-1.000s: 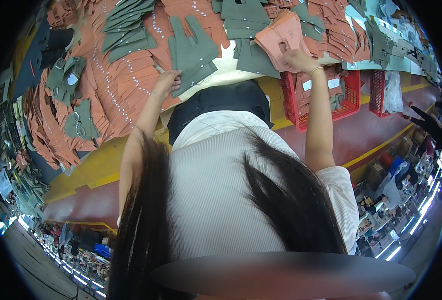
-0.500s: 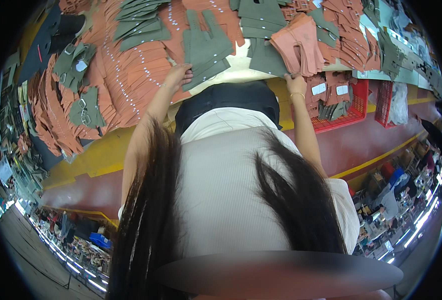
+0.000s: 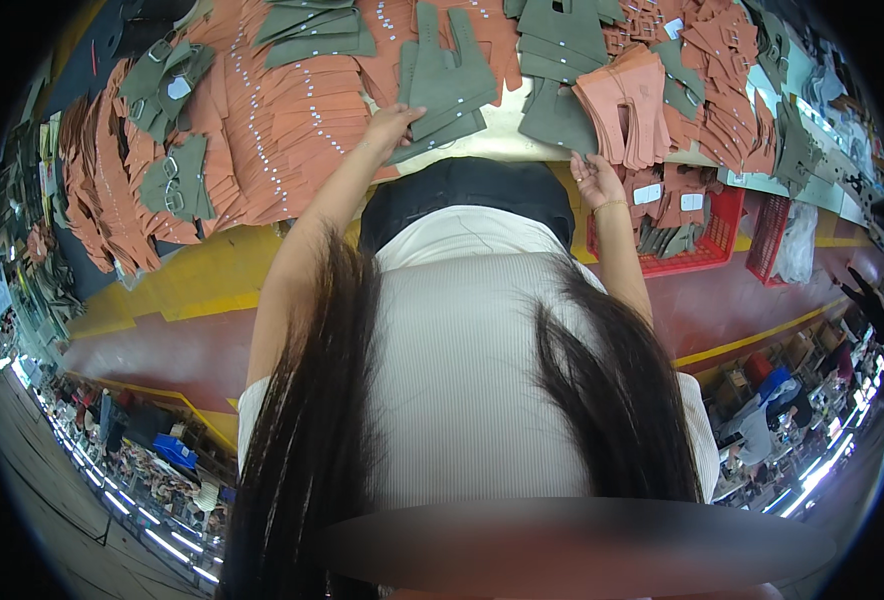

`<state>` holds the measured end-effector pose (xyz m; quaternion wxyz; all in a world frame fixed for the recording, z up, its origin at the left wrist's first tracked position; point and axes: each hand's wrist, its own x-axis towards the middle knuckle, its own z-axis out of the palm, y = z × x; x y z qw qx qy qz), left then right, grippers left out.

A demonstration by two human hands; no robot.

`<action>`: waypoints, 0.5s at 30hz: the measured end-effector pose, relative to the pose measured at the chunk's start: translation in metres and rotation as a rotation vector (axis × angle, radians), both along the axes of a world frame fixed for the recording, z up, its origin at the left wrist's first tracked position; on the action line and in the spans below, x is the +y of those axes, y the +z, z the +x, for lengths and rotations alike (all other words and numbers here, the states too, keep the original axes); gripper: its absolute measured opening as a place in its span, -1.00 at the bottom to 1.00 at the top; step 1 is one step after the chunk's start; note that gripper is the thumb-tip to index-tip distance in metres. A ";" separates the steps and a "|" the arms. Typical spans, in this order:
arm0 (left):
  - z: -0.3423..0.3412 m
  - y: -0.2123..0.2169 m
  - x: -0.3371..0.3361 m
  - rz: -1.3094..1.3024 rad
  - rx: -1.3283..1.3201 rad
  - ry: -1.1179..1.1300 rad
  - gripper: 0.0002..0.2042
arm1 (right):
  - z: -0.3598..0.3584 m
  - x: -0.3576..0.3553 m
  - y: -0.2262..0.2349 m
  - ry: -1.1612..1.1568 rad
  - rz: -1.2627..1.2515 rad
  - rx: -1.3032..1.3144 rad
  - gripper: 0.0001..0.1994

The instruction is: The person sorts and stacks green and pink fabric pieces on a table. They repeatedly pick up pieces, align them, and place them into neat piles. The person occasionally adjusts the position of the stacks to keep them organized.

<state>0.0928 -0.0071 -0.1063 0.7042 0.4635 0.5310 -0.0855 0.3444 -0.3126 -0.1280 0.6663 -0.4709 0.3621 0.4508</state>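
The right hand [image 3: 599,183] has turned palm-up, loosely open; left hand [image 3: 393,127] touches green pieces [image 3: 448,84], grip unclear

Across the table [image 3: 505,122], cut pieces [image 3: 327,130] are spread in rows, with buckled pieces [image 3: 152,82] laid atop at left. At near right, tagged pieces [image 3: 670,207] are held in a basket [image 3: 725,222]; a second basket [image 3: 767,240] is placed farther right.

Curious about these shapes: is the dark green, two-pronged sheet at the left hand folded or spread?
Spread: the dark green sheet shows no fold, both prongs stretching away from the left hand.
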 end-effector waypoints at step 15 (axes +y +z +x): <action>-0.115 0.067 0.053 0.584 -0.281 0.071 -0.61 | -0.002 0.012 0.023 -0.160 0.054 0.081 -0.84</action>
